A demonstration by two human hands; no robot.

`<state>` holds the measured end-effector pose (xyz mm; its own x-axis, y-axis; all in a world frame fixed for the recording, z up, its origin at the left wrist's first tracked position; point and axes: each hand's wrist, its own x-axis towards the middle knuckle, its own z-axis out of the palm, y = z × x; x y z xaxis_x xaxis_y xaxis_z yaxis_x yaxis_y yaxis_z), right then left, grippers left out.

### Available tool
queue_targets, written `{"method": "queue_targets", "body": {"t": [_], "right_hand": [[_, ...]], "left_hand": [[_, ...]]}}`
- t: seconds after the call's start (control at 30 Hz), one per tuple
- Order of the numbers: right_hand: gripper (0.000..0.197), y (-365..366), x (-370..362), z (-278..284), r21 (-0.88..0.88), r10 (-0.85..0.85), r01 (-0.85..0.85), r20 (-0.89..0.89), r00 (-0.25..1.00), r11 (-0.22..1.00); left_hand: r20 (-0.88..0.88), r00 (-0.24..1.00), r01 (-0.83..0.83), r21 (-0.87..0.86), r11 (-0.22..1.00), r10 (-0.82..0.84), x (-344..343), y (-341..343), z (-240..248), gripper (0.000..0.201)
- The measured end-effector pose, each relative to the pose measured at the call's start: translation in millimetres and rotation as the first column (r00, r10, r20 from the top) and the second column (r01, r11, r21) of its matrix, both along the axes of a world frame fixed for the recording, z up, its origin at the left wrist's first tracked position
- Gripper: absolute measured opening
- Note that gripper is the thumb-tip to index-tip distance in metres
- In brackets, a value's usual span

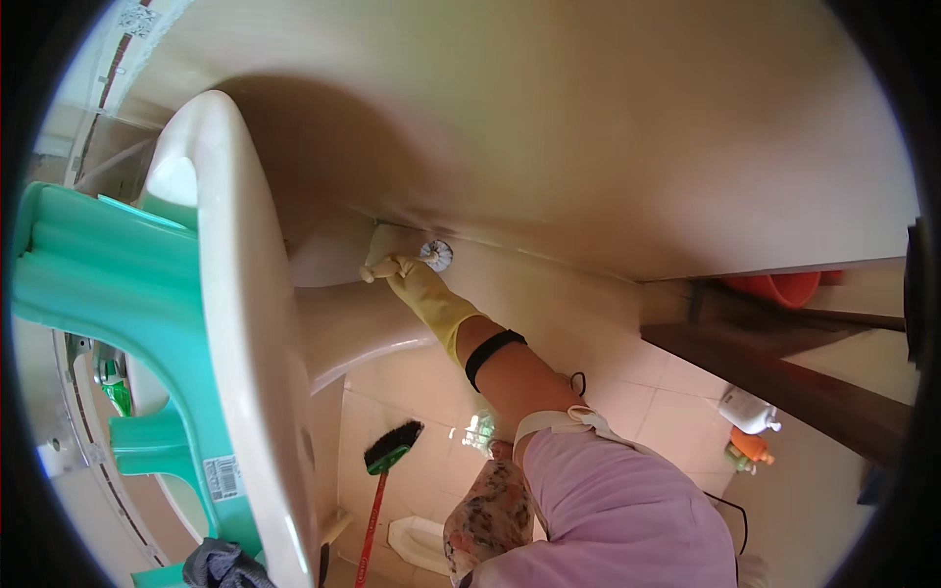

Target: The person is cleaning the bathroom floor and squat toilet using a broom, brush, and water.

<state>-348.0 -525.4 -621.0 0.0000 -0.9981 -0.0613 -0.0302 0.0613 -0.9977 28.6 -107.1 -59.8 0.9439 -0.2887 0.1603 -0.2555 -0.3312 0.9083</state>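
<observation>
My right hand [397,270], in a pale yellow rubber glove, reaches down beside the white pedestal [358,328] of a washbasin, low by the wall. Its fingers are curled together; whatever they hold is hidden. Right beside the knuckles shows a round, ribbed white and grey piece [437,256], and I cannot tell whether the hand touches it. A black band circles the forearm above the glove, below a lilac sleeve. The basin's white rim [245,294] rises on the left, with a turquoise plastic stool [108,260] lying over it. My left hand is out of sight.
A broom [371,519] with a red handle and black bristles stands near a white squat toilet [417,539]. A dark cloth [225,565] hangs at the basin's near end. To the right are a brown wooden frame [774,377], a red tub [784,286] and several bottles [750,412].
</observation>
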Motion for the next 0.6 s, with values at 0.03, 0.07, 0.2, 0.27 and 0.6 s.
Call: {"method": "queue_targets", "body": {"t": [0.03,0.07,0.2,0.27,0.6], "right_hand": [[0.024,-11,8,-21,0.015,-0.027,0.027,-0.022,0.999,1.000],[0.024,-23,13,-49,0.005,-0.039,0.039,-0.022,0.999,0.999],[0.029,-23,39,-12,-0.043,-0.016,0.008,-0.196,0.980,0.999],[0.030,-22,2,33,0.115,0.105,-0.090,-0.126,0.987,0.989],[0.040,-69,21,-16,0.186,0.150,-0.120,-0.156,0.976,0.975]], "left_hand": [[0.012,1.000,0.006,0.007,1.000,-0.006,1,-4,-1,0.034],[0.009,1.000,0.012,0.008,1.000,-0.012,4,-8,-3,0.034],[0.101,0.993,-0.062,0.007,0.998,0.061,0,24,24,0.034],[0.115,0.992,-0.061,0.001,0.998,0.060,-2,26,28,0.034],[0.177,0.979,-0.104,0.012,0.995,0.100,-8,40,43,0.035]]}}
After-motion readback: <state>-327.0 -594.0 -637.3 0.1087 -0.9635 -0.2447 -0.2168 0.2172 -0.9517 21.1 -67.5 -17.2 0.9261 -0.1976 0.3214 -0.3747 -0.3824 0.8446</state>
